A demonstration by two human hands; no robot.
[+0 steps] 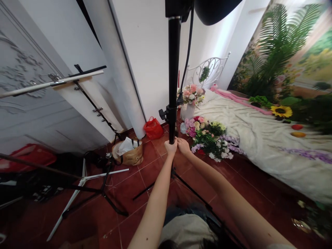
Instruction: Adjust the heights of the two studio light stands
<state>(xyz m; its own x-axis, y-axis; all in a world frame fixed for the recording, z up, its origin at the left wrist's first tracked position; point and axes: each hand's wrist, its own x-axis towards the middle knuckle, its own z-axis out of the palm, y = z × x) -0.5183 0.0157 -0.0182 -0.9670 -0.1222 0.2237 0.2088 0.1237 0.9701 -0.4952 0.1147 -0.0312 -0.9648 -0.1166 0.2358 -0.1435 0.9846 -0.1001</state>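
Observation:
A black light stand [174, 62] rises upright in front of me, with a dark lamp head [216, 10] at its top and a cable hanging beside the pole. My left hand [171, 148] is wrapped round the lower part of the pole. Close beside it, my right hand [183, 146] is closed with its fingertips against the pole; whatever small part they may pinch is hidden. Above both hands a black clamp knob [163, 114] sticks out from the pole's collar. The stand's legs [190, 190] spread over the red tiles below.
A bed with a cream cover [259, 138] fills the right side, artificial flowers [198, 128] beside it. To the left are a red bag [153, 128], a woven basket [131, 154], a white stand leg [106, 174] and a clamped backdrop roll [85, 77]. Stand legs cross the tiled floor [129, 183].

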